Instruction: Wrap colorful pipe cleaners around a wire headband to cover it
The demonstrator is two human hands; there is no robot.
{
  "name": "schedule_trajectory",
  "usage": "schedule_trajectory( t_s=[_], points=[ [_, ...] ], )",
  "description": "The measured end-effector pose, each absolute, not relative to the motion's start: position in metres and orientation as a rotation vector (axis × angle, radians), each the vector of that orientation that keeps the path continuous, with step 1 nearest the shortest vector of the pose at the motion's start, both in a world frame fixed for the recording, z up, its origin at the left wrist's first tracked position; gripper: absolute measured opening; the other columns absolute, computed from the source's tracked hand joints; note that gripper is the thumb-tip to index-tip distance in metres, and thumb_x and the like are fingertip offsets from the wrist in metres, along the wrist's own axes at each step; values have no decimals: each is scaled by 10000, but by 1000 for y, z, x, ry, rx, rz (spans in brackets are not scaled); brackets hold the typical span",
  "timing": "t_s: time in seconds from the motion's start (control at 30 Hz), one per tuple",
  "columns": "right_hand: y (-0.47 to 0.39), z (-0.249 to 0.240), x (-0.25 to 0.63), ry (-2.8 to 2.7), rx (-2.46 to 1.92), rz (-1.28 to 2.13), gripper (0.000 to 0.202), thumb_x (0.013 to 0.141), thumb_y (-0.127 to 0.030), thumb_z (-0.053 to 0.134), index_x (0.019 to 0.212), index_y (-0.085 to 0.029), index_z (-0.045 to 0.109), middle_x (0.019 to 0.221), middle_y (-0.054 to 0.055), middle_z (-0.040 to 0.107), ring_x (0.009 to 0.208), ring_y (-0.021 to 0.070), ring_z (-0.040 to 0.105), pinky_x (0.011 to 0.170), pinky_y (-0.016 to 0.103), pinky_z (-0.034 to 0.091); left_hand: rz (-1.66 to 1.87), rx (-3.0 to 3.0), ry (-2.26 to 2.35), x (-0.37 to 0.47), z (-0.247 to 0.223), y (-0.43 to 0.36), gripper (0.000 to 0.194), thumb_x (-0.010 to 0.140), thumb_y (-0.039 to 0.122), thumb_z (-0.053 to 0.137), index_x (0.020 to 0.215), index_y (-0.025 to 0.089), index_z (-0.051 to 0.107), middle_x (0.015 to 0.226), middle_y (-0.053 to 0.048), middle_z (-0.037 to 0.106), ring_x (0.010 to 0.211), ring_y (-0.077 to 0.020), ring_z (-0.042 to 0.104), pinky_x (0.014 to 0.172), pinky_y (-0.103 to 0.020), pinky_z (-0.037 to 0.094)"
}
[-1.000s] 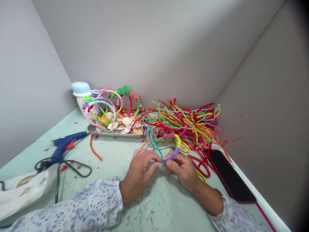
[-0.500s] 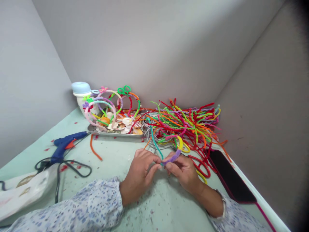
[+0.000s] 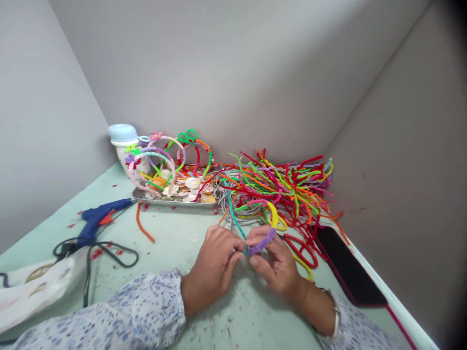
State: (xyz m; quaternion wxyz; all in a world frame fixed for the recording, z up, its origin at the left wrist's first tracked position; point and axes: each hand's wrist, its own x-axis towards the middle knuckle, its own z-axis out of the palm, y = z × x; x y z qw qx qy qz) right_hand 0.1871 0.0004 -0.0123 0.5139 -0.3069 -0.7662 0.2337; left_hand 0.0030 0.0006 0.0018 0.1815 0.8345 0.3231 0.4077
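Observation:
A curved band [image 3: 261, 243] wrapped in purple, yellow and pink fuzzy stem lies between my hands. My left hand [image 3: 217, 260] pinches its near end, where a teal pipe cleaner [image 3: 235, 217] meets the purple part and stretches up and away. Beside it, my right hand [image 3: 277, 265] has its fingers behind the purple section and its thumb in front, close to the same end. The exact contact of the right fingertips is partly hidden by the band.
Behind are a metal tray [image 3: 178, 203] with shells and finished headbands, a bottle [image 3: 122, 132], and a pile of pipe cleaners [image 3: 288, 182]. A blue glue gun [image 3: 93, 223] lies left; red-handled scissors [image 3: 302, 250] and a phone [image 3: 350, 267] lie right.
The right hand has shifted slightly, its thumb moving a little lower and its fingers now higher behind the band. More of the band's purple and pink sections shows.

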Motion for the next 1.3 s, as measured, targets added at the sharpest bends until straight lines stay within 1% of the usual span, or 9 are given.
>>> schedule_trajectory(
  t_s=[0.13, 0.27, 0.37, 0.47, 0.53, 0.73, 0.93, 1.13, 1.3],
  points=[
    [0, -11, 186, -1909, -744, 536, 346, 808, -212, 601, 1148, -247, 549, 1071, 90, 573, 1024, 248, 552, 885, 409, 460, 1150, 2363, 901, 3, 4, -1, 81, 902, 166, 420, 872, 193, 490, 850, -47, 550, 852, -200, 493, 826, -375, 356],
    [2, -10, 185, -1946, -777, 574, 357, 825, -289, 595, 1173, -231, 541, 1076, 98, 615, 1006, 251, 571, 879, 406, 464, 1195, 2354, 895, 3, 5, -1, 81, 895, 150, 421, 869, 196, 482, 844, -45, 546, 844, -199, 492, 815, -369, 358],
    [2, -11, 187, -1924, -801, 631, 310, 859, -342, 538, 1134, -204, 582, 970, 83, 654, 866, 222, 612, 779, 354, 492, 1233, 2339, 896, 4, 5, -2, 61, 894, 156, 436, 888, 200, 477, 846, -39, 551, 836, -196, 490, 820, -370, 355],
    [1, -13, 188, -1853, -875, 598, 228, 908, -305, 456, 1006, -208, 637, 764, 34, 644, 661, 169, 600, 631, 285, 473, 1250, 2316, 943, 3, 6, -3, 66, 904, 167, 424, 889, 203, 477, 846, -39, 551, 829, -198, 487, 811, -366, 358],
    [1, -14, 188, -1807, -936, 539, 226, 920, -269, 434, 921, -212, 653, 693, 17, 623, 611, 157, 585, 595, 269, 451, 1271, 2280, 994, 3, 6, -3, 81, 910, 166, 411, 891, 203, 480, 849, -42, 545, 835, -200, 482, 808, -363, 361],
    [2, -14, 187, -1752, -1027, 446, 194, 907, -244, 464, 920, -208, 655, 720, 25, 640, 624, 163, 589, 611, 275, 460, 1308, 2218, 1029, 3, 5, 0, 87, 920, 164, 404, 912, 199, 483, 877, -44, 536, 862, -195, 477, 823, -357, 364],
    [3, -6, 185, -1812, -939, 407, 123, 860, -208, 519, 907, -206, 632, 837, 56, 614, 767, 194, 591, 681, 310, 468, 1238, 2193, 1057, 3, 3, 1, 83, 925, 201, 413, 902, 200, 493, 878, -50, 544, 873, -203, 482, 810, -355, 377],
    [0, -4, 183, -1870, -932, 396, 73, 844, -247, 543, 855, -203, 601, 790, 52, 590, 649, 174, 534, 584, 298, 444, 1155, 2246, 991, 4, 5, 1, 100, 927, 212, 408, 884, 197, 497, 845, -43, 553, 830, -197, 488, 793, -351, 377],
    [-2, -5, 181, -1796, -993, 477, 95, 852, -243, 557, 782, -199, 605, 759, 48, 599, 708, 187, 549, 654, 312, 446, 1088, 2248, 994, 5, 6, 3, 109, 923, 237, 448, 875, 188, 532, 839, -37, 576, 834, -191, 499, 804, -348, 380]
  ],
)
